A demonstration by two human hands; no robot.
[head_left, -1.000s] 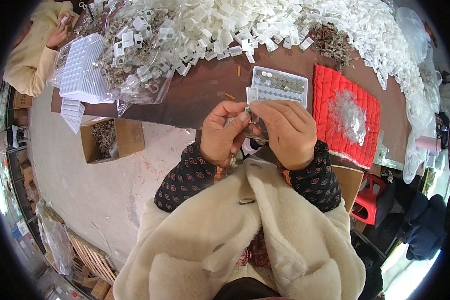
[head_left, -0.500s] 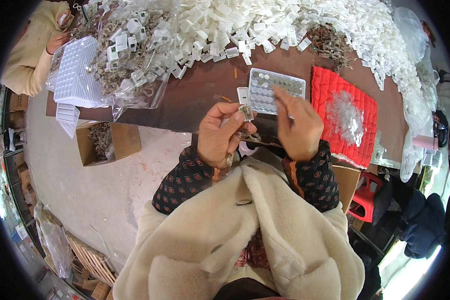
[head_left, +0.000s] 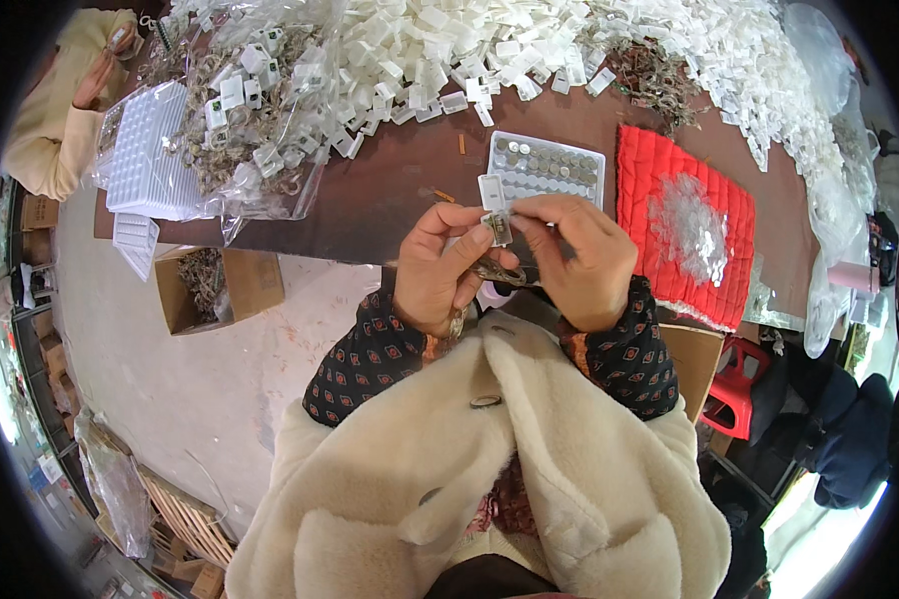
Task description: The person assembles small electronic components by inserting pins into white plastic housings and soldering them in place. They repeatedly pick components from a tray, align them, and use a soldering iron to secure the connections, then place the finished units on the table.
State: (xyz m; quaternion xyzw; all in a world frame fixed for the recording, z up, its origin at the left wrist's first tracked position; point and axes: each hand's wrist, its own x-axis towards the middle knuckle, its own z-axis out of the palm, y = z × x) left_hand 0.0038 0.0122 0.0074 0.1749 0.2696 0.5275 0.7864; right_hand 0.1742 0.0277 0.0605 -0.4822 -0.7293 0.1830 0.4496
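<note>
Small clear case (lid up) — pinched between left hand and right hand.

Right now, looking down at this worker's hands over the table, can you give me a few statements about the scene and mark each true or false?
1. Both hands, left hand and right hand, pinch a small clear plastic case. True.
2. The red quilted mat lies on the person's left. False: it lies on the right.
3. A compartment tray sits on the table just beyond the hands. True.
4. The cardboard box stands on the tabletop. False: it stands on the floor.
</note>
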